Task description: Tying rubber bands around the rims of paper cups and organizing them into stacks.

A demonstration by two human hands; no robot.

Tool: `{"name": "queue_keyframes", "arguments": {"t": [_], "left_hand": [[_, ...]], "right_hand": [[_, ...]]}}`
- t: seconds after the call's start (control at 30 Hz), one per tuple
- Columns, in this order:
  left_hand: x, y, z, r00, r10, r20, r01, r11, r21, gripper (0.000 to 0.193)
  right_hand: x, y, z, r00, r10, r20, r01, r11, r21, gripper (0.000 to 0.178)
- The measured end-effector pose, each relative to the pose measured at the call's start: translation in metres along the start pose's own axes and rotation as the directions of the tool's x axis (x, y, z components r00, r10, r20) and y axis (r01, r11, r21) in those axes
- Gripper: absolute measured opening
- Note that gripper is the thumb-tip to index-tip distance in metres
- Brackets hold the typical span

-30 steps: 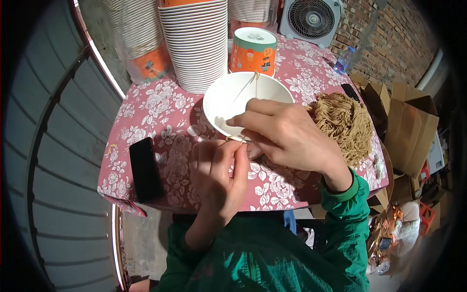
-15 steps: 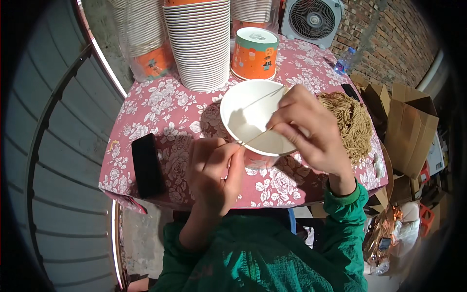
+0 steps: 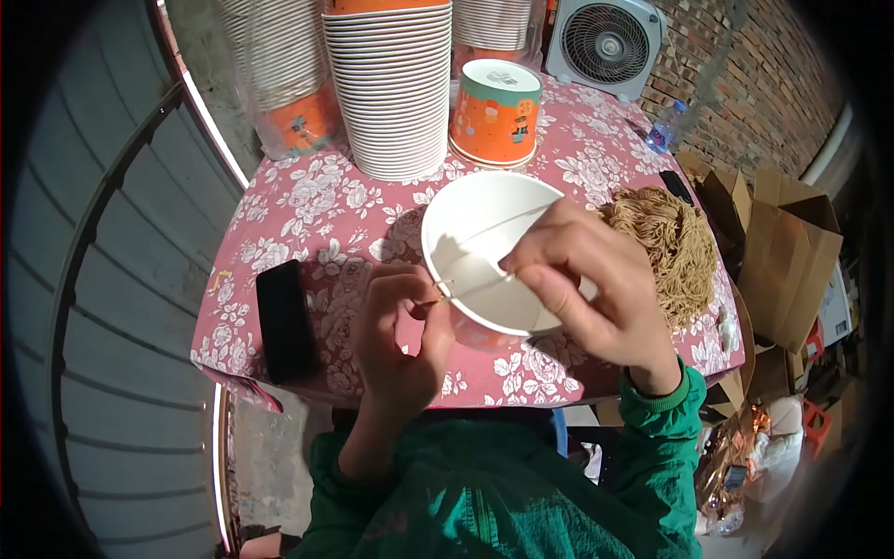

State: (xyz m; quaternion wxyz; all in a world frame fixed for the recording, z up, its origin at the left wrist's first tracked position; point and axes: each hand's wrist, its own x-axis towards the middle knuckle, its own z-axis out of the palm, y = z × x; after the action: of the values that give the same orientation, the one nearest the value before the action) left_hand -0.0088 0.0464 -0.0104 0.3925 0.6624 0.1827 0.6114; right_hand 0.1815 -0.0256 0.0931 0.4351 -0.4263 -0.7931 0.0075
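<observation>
A white-lined paper bucket (image 3: 466,219) stands upright in front of me, its mouth facing up. A thin tan cord (image 3: 514,222) crosses its mouth, with an end at the left rim. My left hand (image 3: 400,340) is closed there, thumb and forefinger pinching the cord against the rim. Over the right side of the bucket is my right hand (image 3: 596,284), closed in a pinch on the cord's other stretch, which runs taut between both hands. Its fingers hide the bucket's right rim. To the right lies a heap of tan cords (image 3: 666,252).
Behind stand a tall stack of paper buckets (image 3: 391,102), bagged stacks and an upturned orange bucket (image 3: 498,116). A black phone (image 3: 287,321) lies at left. A box fan (image 3: 607,42), a bottle (image 3: 665,129) and cardboard boxes (image 3: 787,252) are farther right.
My left hand has shifted slightly left at the rim. The right hand has moved down a little. The bucket now sits slightly lower in view, as does the whole table.
</observation>
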Motion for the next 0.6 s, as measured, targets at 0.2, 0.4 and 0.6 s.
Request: {"name": "queue_keyframes", "arguments": {"t": [0.2,0.4,0.6], "left_hand": [[0.003,0.0,0.0,0.986,0.157,-0.055,-0.154,0.986,0.063,0.028],[0.006,0.0,-0.003,0.983,0.176,-0.045,-0.173,0.983,0.067,0.036],[0.011,0.009,-0.005,0.988,0.149,0.034,-0.153,0.972,0.176,0.041]], "right_hand": [[-0.002,0.0,0.021,0.998,-0.067,0.002,0.067,0.997,-0.043,0.009],[-0.008,-0.004,0.018,0.88,0.476,0.003,-0.333,0.611,0.719,0.016],[-0.005,-0.009,0.021,0.915,0.399,0.062,-0.34,0.677,0.653,0.018]]}}
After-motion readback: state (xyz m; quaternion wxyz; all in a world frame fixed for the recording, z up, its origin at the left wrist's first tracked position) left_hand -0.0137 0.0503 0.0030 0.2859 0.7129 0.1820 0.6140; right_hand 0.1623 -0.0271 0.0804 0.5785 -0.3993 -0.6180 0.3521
